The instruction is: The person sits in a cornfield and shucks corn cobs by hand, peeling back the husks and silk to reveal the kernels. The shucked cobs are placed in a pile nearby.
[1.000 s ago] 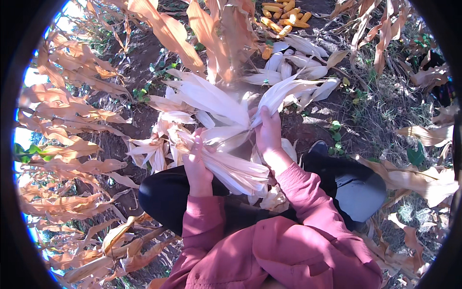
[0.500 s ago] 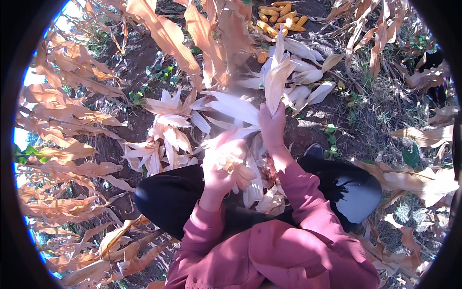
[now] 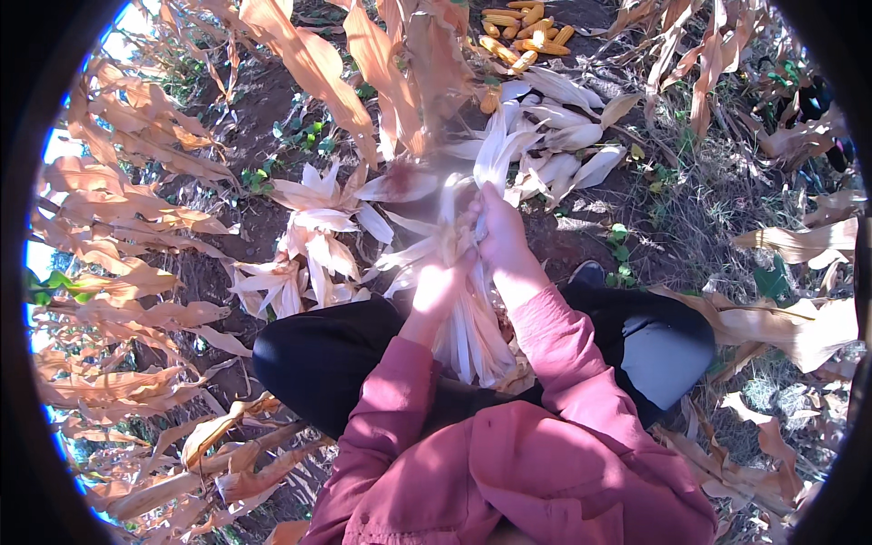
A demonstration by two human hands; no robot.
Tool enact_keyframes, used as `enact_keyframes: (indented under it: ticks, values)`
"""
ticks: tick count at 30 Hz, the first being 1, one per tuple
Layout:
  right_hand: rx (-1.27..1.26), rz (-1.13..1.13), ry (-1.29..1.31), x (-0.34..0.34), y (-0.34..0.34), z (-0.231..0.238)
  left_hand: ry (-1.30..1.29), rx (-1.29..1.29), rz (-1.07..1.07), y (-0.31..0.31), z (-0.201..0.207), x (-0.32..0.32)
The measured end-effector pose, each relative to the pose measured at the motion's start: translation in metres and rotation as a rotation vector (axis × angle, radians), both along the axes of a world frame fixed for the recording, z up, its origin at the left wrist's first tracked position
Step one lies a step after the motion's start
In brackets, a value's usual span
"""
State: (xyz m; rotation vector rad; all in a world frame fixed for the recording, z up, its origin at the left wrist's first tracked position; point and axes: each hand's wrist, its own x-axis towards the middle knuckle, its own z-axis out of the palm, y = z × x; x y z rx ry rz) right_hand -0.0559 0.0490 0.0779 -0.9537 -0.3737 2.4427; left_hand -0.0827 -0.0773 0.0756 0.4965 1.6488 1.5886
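My left hand [image 3: 447, 272] and my right hand [image 3: 501, 225] meet in front of my lap, both closed on pale dry corn husks. From my left fist a bundle of husk leaves [image 3: 474, 341] spreads down between my knees. Upward out of my right fist rises a pointed husk [image 3: 495, 150], its leaves partly parted. Whether a cob is inside the husks is hidden by my fingers. Just left of the hands is a heap of opened husks [image 3: 318, 241]. A single husk with a brownish tip [image 3: 400, 183] lies beyond my left hand.
Bare yellow corn cobs [image 3: 531, 32] are piled at the far side. Nearer lies a heap of pale husked ears or husks [image 3: 572, 136]. Dry corn stalks [image 3: 136, 209] stand on the left, and dry leaves [image 3: 790, 327] reach in from the right. My bent knees [image 3: 309, 359] flank the work.
My left hand has risen and moved right to meet the right hand, and its husk bundle now hangs down. My right hand has shifted slightly left, carrying its husk.
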Motion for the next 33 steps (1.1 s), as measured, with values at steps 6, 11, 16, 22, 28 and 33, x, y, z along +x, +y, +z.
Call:
enact_keyframes:
  ticks: [6, 11, 16, 22, 28, 33]
  values:
    - [-0.023, -0.015, -0.215, -0.028, 0.040, -0.145, 0.117, -0.027, 0.050, 0.011, -0.051, 0.003]
    - [0.842, -0.239, -1.313, 0.012, 0.105, -0.163, 0.317, -0.020, -0.295, -0.022, -0.028, 0.024]
    - [0.431, -0.375, -0.271, 0.087, 0.163, -0.096, -0.250, 0.279, 0.339, -0.024, -0.001, -0.014]
    - [0.437, 0.184, -0.318, 0.040, 0.067, -0.035, -0.289, 0.358, 0.318, -0.009, 0.019, -0.020]
    - [1.976, 0.229, -0.969, 0.030, 0.032, -0.070, -0.307, 0.335, 0.342, -0.005, 0.018, -0.023]
    - [1.170, 0.762, -0.216, 0.024, 0.003, 0.043, -0.270, 0.248, 0.217, -0.012, 0.013, -0.025]
